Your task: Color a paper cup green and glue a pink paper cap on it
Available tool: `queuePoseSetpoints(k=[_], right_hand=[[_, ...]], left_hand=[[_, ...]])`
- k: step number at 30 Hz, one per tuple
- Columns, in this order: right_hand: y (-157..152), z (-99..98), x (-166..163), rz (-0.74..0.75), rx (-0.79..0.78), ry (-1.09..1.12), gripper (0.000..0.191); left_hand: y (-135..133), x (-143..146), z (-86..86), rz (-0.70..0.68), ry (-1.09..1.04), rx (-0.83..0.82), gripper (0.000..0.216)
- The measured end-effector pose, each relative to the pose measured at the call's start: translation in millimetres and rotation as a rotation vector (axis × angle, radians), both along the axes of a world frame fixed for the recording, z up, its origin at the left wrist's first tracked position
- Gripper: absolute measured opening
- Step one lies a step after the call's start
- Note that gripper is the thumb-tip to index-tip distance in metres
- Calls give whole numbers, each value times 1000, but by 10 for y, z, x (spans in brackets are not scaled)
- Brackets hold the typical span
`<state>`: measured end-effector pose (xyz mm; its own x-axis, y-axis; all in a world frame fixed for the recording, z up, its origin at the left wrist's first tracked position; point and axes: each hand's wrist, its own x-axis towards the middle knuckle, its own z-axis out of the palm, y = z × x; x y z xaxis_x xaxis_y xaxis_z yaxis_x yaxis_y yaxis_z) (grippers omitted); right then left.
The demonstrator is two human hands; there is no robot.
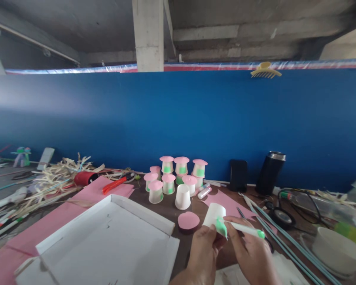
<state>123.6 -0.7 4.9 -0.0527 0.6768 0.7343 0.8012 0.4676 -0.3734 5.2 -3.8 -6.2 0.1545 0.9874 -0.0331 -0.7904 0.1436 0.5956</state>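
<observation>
The left hand is clamped on a white cup, which it supports at a tilt above the counter, right of center. The right hand grips a white marker with a green rear end; the marker's front end is at the green patch on the cup wall. The exact contact of the tip is partly hidden by the fingers. A pink paper disc lies flat just left of the held cup. Behind it stands a plain white cup, near a group of cups with pink tops. A shallow white tray occupies the area left of the hands
</observation>
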Motion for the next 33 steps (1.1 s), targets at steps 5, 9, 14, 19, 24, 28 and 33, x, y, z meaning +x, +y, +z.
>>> queuePoseSetpoints(k=[5, 9, 14, 19, 24, 28, 33], right_hand=[[13, -23, 31, -16, 19, 2, 25], [7, -42, 59, 11, -65, 28, 25], [18, -45, 56, -7, -42, 39, 27], [-17, 6, 34, 25, -53, 61, 26], [-96, 52, 44, 18, 45, 169, 21], [-87, 12, 68, 44, 35, 173, 19], [-49, 1, 67, 45, 41, 106, 18]], left_hand=[[0, 8, -23, -20, 9, 7, 20], [1, 13, -38, -33, 6, -6, 20], [-14, 10, -30, -29, 2, 9, 20], [-12, 9, -2, 7, -80, -60, 16], [38, 0, 35, 63, -150, -305, 4], [48, -1, 39, 74, -170, -328, 7], [21, -1, 36, 54, -175, -286, 6]])
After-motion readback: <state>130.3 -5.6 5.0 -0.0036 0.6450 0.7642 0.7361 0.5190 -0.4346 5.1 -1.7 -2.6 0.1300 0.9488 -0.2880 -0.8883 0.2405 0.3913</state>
